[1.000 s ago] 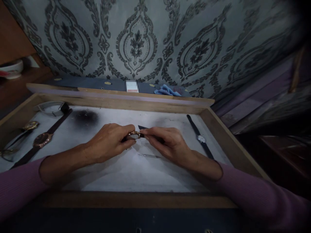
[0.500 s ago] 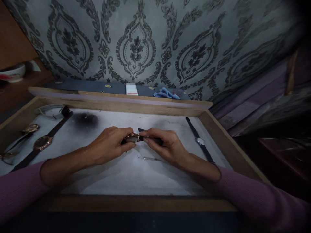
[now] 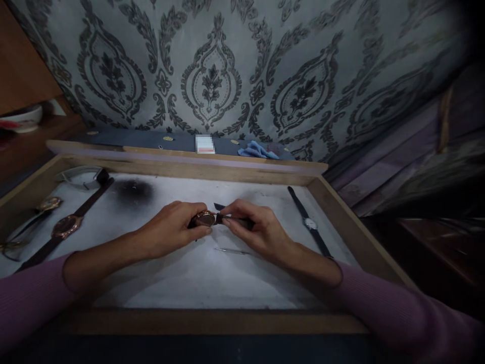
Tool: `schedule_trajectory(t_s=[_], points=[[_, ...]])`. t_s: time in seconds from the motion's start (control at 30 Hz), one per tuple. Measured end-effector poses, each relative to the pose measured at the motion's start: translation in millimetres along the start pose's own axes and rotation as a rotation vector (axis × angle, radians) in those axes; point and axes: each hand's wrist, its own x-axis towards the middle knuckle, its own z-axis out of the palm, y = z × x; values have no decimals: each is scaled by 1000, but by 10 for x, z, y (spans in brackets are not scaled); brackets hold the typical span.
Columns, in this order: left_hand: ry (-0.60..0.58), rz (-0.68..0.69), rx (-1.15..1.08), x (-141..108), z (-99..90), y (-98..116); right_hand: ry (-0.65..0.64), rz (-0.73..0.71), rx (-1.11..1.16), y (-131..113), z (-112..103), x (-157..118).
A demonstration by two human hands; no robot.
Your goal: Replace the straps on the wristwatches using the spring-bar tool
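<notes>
Near the middle of the tray, my left hand [image 3: 170, 227] is closed around a wristwatch [image 3: 205, 218] with a rose-gold-coloured case and a dark face. My right hand [image 3: 261, 225] pinches a dark watch strap [image 3: 242, 221] whose end meets the right side of the case; whether the two are joined I cannot make out. Behind the right fingertips shows the pointed tip of a dark strip [image 3: 219, 207]. On the white surface just below the right hand lies a thin metal tool [image 3: 232, 251].
A wooden-sided tray [image 3: 212, 321] surrounds the work. At its left lie a dark-strapped watch [image 3: 66, 226], a gold-coloured watch [image 3: 49, 203] and a clear curved band [image 3: 83, 177]. On the right lies a small-faced watch [image 3: 310, 224]. Behind the rim is a blue cloth [image 3: 257, 149].
The watch in my left hand has tilted, so its dark face now shows instead of a pale glare. Both hands stay nearly in place, still closed; the view has shifted slightly.
</notes>
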Motion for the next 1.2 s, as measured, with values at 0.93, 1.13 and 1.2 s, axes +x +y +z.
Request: schedule_trajectory(t_s=[0.93, 1.13, 1.2], points=[[-97, -19, -438, 47, 61, -72, -20, 95, 197, 4, 6, 29], [-225, -46, -564, 20, 62, -85, -66, 133, 298, 28, 13, 20], [-232, -39, -541, 17, 51, -80, -74, 130, 306, 28, 16, 17]])
